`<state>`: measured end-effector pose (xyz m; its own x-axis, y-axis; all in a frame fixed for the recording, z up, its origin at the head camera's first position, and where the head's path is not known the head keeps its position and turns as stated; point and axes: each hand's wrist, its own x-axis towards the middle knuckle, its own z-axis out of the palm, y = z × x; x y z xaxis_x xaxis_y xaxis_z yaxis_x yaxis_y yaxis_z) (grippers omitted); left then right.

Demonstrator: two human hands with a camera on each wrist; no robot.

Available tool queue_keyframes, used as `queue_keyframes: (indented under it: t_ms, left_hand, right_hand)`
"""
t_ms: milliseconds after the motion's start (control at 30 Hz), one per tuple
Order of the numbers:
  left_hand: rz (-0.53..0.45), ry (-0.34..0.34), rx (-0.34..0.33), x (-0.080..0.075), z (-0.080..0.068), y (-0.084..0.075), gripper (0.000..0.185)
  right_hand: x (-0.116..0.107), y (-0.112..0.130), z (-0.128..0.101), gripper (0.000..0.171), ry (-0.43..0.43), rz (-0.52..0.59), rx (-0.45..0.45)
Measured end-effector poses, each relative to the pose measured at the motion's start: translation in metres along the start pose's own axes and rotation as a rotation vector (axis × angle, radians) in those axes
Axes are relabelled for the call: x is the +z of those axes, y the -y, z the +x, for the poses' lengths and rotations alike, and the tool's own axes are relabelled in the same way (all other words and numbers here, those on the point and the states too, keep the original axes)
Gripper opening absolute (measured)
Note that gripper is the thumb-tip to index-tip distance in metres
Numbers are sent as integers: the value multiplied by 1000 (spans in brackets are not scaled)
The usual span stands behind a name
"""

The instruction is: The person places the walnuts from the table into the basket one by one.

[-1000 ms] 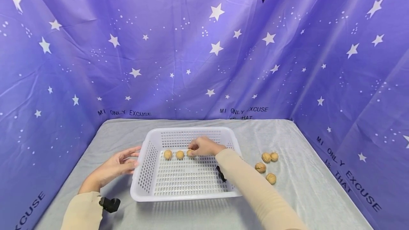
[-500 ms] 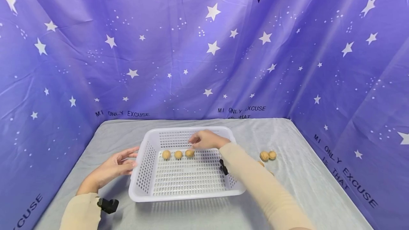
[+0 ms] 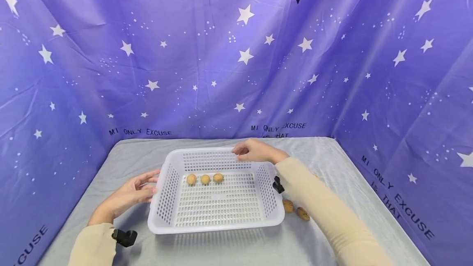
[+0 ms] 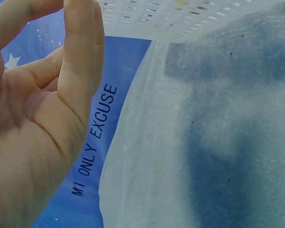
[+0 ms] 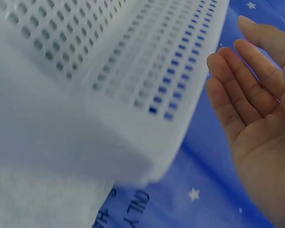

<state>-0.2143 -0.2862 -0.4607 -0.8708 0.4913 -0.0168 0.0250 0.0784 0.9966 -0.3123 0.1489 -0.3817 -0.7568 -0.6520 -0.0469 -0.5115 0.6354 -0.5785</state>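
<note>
Three walnuts (image 3: 205, 179) lie in a row on the floor of a white perforated plastic basket (image 3: 216, 228), toward its back left. My left hand (image 3: 127, 195) is at the basket's left side, fingertips right at the rim, its fingers loosely extended. In the left wrist view that hand (image 4: 42, 104) holds nothing, with the basket's underside above it. Over the basket's back rim, right of the middle, hovers my right hand (image 3: 257, 151). The right wrist view shows its fingers (image 5: 228, 71) gently bent around nothing, beside the basket wall.
More walnuts (image 3: 303, 214) lie on the grey cloth (image 3: 125, 155) just right of the basket, partly hidden by the right sleeve (image 3: 325, 204). A purple star-printed curtain (image 3: 207, 52) surrounds the table at the back and both sides.
My right hand has let go of the third walnut on the basket floor, then lifted and moved back and right to the rim. The left hand stays at the basket's left side.
</note>
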Motion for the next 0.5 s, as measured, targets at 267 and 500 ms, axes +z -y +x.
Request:
queue_keyframes:
  t_ms: [267, 500]
  left_hand:
    - [61, -23, -35, 1, 1, -2, 68]
    - [57, -34, -47, 2, 2, -3, 68]
  right_hand:
    - [-26, -18, -38, 39, -93, -2, 7]
    - [-40, -55, -78, 33, -167, -31, 24]
